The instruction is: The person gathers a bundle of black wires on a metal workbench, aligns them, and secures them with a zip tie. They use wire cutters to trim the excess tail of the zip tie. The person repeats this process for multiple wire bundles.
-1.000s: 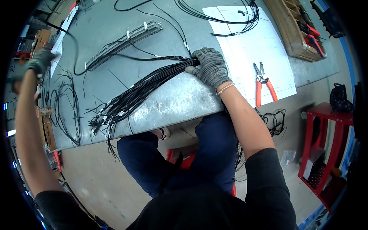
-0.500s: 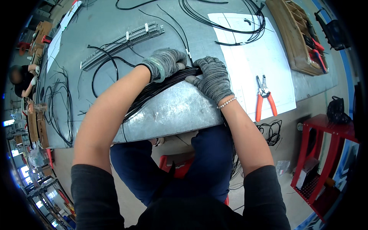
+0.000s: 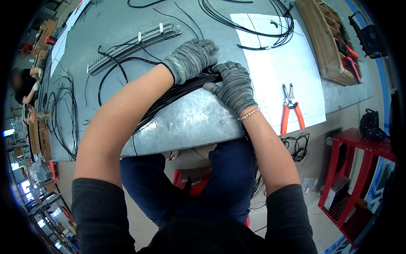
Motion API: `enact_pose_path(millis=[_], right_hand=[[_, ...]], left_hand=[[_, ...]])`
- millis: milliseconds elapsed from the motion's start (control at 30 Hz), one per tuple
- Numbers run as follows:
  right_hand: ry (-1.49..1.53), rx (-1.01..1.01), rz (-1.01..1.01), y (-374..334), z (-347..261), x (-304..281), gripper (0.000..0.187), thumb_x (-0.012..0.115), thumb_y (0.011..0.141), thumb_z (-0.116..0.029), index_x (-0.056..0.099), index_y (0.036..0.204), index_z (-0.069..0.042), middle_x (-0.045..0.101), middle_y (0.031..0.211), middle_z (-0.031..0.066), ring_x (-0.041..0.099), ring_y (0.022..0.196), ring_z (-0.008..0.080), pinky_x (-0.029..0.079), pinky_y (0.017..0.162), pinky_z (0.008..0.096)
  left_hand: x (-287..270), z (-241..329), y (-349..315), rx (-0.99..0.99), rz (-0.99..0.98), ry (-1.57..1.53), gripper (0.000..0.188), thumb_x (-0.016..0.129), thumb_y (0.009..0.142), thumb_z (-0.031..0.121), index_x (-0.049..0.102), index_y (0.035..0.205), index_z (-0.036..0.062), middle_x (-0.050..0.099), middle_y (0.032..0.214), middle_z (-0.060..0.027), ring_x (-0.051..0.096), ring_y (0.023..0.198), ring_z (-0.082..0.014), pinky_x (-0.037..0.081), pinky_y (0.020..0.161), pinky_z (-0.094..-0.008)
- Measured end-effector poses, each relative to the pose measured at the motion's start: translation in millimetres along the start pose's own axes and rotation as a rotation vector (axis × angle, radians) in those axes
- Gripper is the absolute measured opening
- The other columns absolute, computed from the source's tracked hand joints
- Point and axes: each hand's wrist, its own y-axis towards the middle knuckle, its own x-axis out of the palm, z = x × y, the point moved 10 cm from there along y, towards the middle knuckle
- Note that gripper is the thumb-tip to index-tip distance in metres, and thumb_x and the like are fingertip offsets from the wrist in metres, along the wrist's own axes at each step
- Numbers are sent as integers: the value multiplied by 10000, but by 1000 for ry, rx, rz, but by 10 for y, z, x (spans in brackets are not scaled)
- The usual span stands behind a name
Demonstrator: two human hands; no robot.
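Seated at a metal workbench [image 3: 190, 122], you lean over its near edge, which curves just above your knees and a red stool [image 3: 198, 186]. A bare strip of benchtop lies between that edge and your gloved hands. Your right hand [image 3: 233, 86] is closed over the bundle of black wires [image 3: 169, 99], fingers wrapped across its upper end. Your left hand [image 3: 193, 57] rests curled on the same end, touching the wires just beside the right; whether it fully grips them cannot be told. The bundle's long axis runs diagonally, from your hands down and left beneath your left forearm toward the near edge.

Right of your hands, a white paper sheet [image 3: 279, 72] carries orange-handled pliers [image 3: 291, 108], near your right wrist. Left of the bundle, loose black cables [image 3: 63, 110] curl over the bench. Farther back lie a grey terminal strip [image 3: 133, 42], a loop of black cable [image 3: 249, 23] and a wooden tool tray [image 3: 327, 42]. A red rack [image 3: 359, 169] stands on the floor to your right.
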Motion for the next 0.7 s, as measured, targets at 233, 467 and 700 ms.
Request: enact_pose_path(millis=[233,467,700], right_hand=[[2,29,-43,-7,11,-7,514,723,756,-442,640,1120,-88,601,1071,115,540,1051,280,398,962,403],[10,-8,11,8,44,28,493,722,747,-457,664,1076,-93,602,1062,103,533,1057,276,398,958,400],[9,12,5,-2,55,12,514,727,739,-472,667,1072,-85,601,1085,102,532,1069,272,400,962,394]], left_hand=[[-134,177,56,140,-155,84,250,576,849,274,645,1048,139,632,952,-53,610,976,-256,442,934,-407],[-196,189,-114,22,-182,2,204,514,873,215,642,993,111,628,931,-109,642,866,-286,519,713,-416],[9,-58,-343,-415,-286,-485,243,508,897,231,636,1062,107,627,1013,-133,607,968,-324,467,882,-411]])
